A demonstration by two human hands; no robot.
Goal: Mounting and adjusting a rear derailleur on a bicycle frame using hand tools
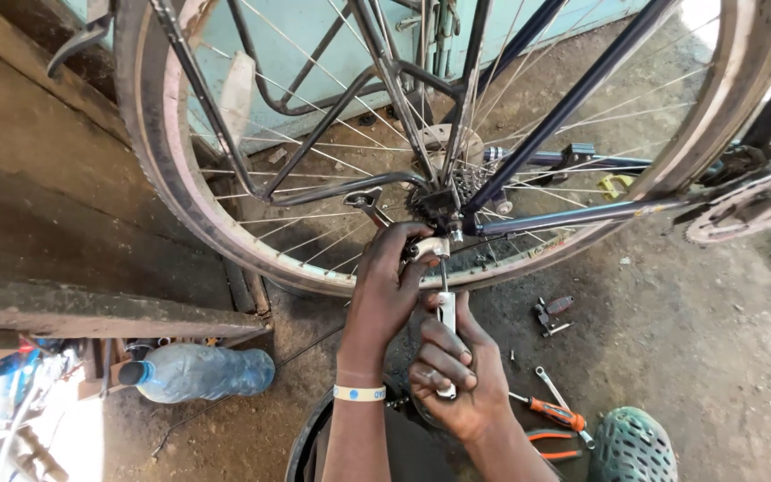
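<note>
An upside-down bicycle's rear wheel (pixel 225 232) fills the upper view, its hub and sprockets (pixel 439 201) at centre. My left hand (pixel 385 286) grips a small silver derailleur part (pixel 430 247) just below the sprockets. My right hand (pixel 452 370) is closed around the white handle of a screwdriver (pixel 446 308), whose shaft points up into that part. A white wristband (pixel 359 393) sits on my left wrist.
A plastic water bottle (pixel 198 370) lies on the dirt floor at left beside wooden planks (pixel 91 308). An orange-handled screwdriver (pixel 555 413), a spanner (pixel 548 379), orange-handled pliers and small parts (pixel 551 312) lie at right. The chainring (pixel 742 205) is far right. A green perforated shoe (pixel 631 446) is below.
</note>
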